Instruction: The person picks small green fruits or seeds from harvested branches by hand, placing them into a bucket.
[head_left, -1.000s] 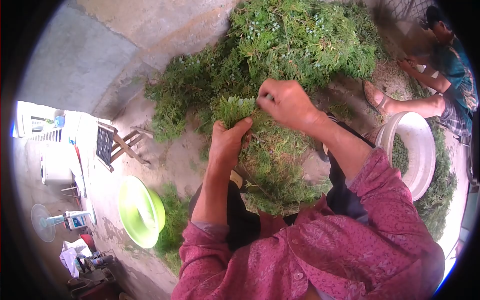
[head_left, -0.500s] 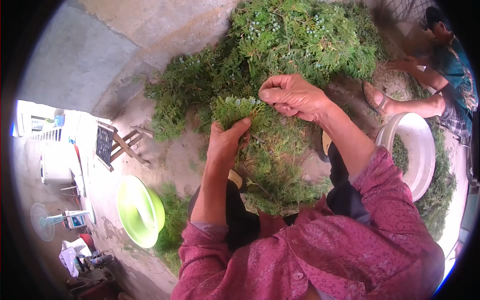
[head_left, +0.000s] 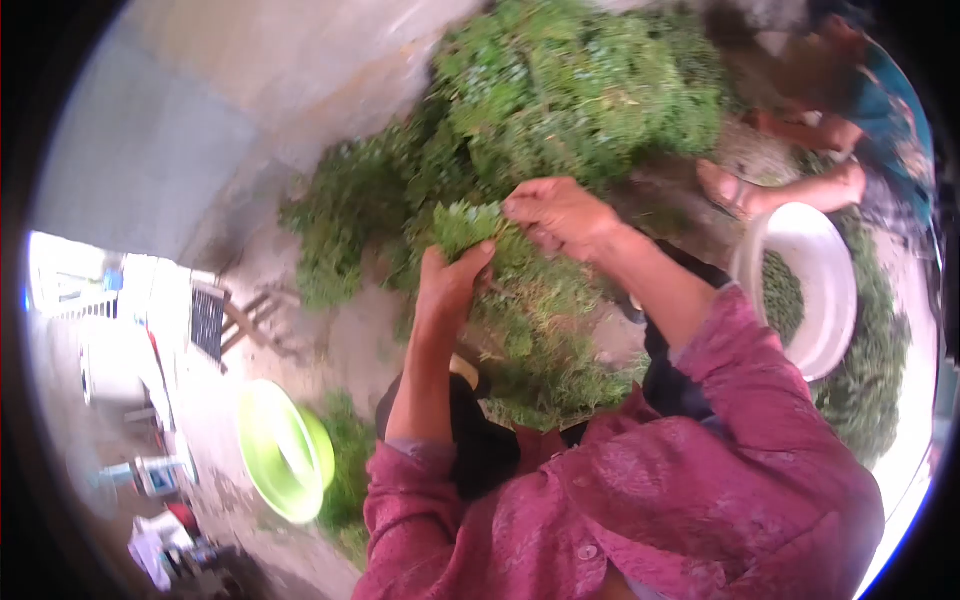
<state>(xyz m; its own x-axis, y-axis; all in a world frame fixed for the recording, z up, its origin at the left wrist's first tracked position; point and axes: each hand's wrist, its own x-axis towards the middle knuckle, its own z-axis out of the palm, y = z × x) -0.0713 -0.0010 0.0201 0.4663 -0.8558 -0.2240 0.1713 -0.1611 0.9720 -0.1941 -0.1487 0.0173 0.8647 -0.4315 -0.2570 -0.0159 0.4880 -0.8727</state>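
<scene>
My left hand (head_left: 452,285) is closed round the lower end of a green arborvitae sprig (head_left: 462,226), its thumb pressed across the stems. Small pale cones show faintly along the sprig's top edge. Right beside that edge, my right hand (head_left: 562,215) is pinched shut, thumb against forefinger. Blur hides what lies between those fingertips, perhaps a cone. Beyond both hands rises a large heap of arborvitae branches (head_left: 590,95) dotted with pale cones. More loose cut greenery (head_left: 555,375) lies on the ground below my hands, between my legs.
A white tub (head_left: 835,290) with small green cones inside stands at right, near another person (head_left: 890,120) seated there. At left are a lime-green basin (head_left: 262,450), a folding wooden stool (head_left: 245,325) and a fan (head_left: 100,480). Greenery also lies behind the tub.
The view has shifted and blurred. My right hand remains pinched and is now slightly closer to the sprig's edge. My left hand keeps its hold on the sprig.
</scene>
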